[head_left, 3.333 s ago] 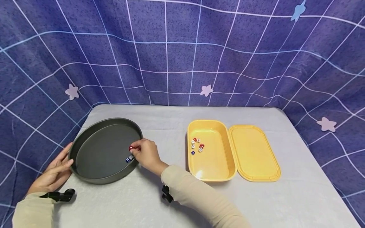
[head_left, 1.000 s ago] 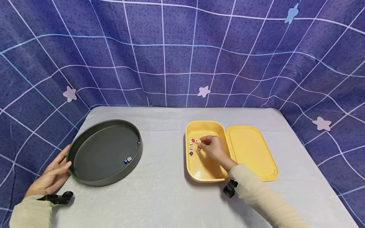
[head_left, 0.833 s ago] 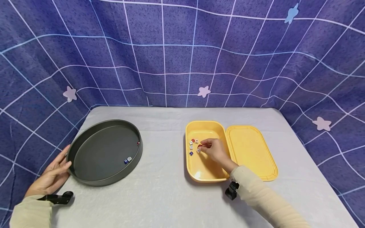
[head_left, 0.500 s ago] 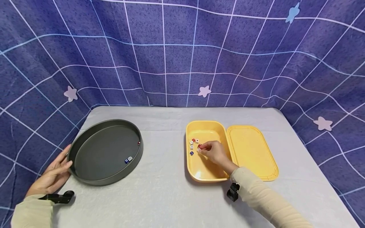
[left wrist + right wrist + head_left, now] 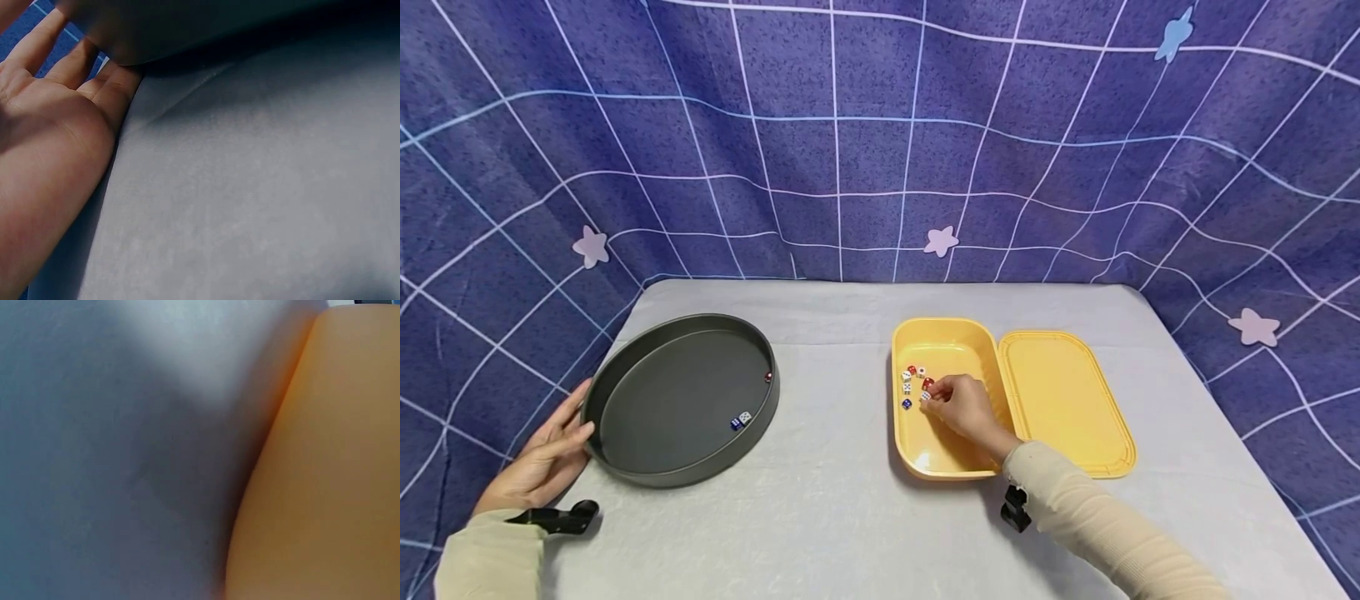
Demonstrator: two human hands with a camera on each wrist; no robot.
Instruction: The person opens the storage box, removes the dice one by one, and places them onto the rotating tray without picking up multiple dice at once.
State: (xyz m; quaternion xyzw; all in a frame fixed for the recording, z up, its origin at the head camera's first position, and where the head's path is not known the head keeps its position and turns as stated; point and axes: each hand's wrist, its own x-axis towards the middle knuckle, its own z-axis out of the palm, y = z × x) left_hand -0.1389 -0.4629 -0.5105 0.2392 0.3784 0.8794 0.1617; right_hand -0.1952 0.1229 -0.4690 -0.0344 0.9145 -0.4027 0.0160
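Observation:
A dark grey round pan stands at the left of the table. My left hand holds its left side, thumb at the rim and fingers along the outer wall. Inside the pan lie a blue die, a white die and, by the right wall, a red die. My right hand reaches into the yellow box, thumb and index fingertips pinching a white die. Beside it sit a red die, a blue die and several more dice. The right wrist view shows no fingers.
A yellow lid lies flat against the box's right side. Grey cloth covers the table between pan and box. A blue curtain with a grid pattern hangs behind the table and along both sides.
The right hand has moved from the pan to the yellow box, leaving a red die in the pan. Within the box its fingertips have shifted down to a white die. The left hand stays at the pan.

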